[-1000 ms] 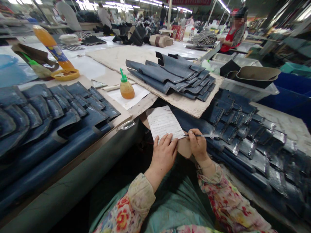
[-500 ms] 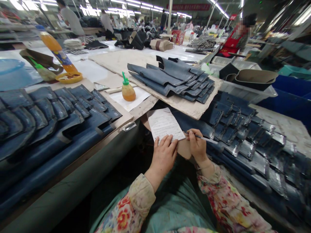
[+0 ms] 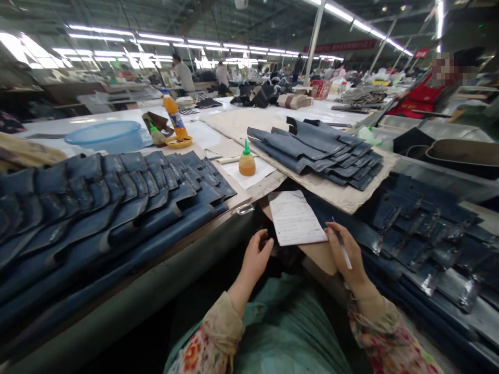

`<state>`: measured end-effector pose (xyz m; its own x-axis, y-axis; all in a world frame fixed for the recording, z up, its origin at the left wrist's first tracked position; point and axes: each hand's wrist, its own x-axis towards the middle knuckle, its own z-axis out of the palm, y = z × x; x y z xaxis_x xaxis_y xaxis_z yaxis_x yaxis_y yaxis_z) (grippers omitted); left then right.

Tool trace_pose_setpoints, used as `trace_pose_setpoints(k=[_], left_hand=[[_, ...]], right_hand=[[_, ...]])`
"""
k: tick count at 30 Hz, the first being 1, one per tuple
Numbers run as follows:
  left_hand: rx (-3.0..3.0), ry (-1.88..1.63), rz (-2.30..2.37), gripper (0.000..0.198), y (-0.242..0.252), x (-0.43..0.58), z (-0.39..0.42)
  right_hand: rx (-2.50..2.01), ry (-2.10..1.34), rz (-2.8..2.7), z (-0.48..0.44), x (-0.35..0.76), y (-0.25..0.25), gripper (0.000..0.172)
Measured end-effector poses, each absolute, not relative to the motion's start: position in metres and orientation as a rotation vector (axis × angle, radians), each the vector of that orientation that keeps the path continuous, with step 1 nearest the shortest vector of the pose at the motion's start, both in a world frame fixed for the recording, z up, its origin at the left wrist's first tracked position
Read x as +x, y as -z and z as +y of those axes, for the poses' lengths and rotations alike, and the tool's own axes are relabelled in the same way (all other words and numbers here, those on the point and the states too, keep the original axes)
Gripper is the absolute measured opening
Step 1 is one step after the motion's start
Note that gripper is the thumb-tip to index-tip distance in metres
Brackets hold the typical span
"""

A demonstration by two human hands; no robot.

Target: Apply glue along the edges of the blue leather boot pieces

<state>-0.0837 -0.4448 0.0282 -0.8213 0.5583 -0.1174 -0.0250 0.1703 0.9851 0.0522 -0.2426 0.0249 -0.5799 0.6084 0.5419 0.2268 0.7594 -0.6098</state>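
Note:
A sheet of handwritten paper (image 3: 297, 218) lies on a brown board (image 3: 317, 258) in front of me. My right hand (image 3: 346, 252) is closed on a slim pen (image 3: 344, 253) with a pale barrel, which slants back across the fingers. Its fingertips are by the paper's lower right corner; whether they also touch the sheet I cannot tell. My left hand (image 3: 257, 255) is just left of the paper, apart from it, loosely curled with a gap between thumb and fingers and nothing in it.
Overlapping dark blue leather pieces (image 3: 156, 189) cover the left table, with more (image 3: 424, 228) at the right. Another stack (image 3: 315, 148) rests on a beige board. A glue bottle (image 3: 247, 162), juice bottle (image 3: 174, 117) and blue basin (image 3: 105, 136) stand behind. A person in red (image 3: 419, 98) is at the right.
My left hand has lifted off the paper and drawn back to its left. My right hand still holds the pen, now tilted more steeply downward. The view has swung left and up.

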Motion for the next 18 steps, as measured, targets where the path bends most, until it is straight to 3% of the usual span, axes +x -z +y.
trace_pose_setpoints(k=[3,8,12,18], left_hand=[[0.203,-1.674,1.645,0.036,-0.03,-0.084,-0.434],[0.179,-1.634,1.545,0.032,-0.036,-0.085,-0.408],[0.173,-1.61,1.481,0.022,-0.04,-0.081,-0.405],[0.202,-1.419,1.228,0.023,-0.024,-0.065,-0.433]], right_hand=[[-0.484,-0.461,-2.33,-0.24,0.05,-0.024,0.039],[-0.396,-0.383,-2.45,-0.237,0.047,-0.018,0.049],[-0.417,-0.423,-2.437,-0.234,0.053,-0.012,0.05],[-0.49,-0.63,-2.393,-0.227,0.07,-0.009,0.045]])
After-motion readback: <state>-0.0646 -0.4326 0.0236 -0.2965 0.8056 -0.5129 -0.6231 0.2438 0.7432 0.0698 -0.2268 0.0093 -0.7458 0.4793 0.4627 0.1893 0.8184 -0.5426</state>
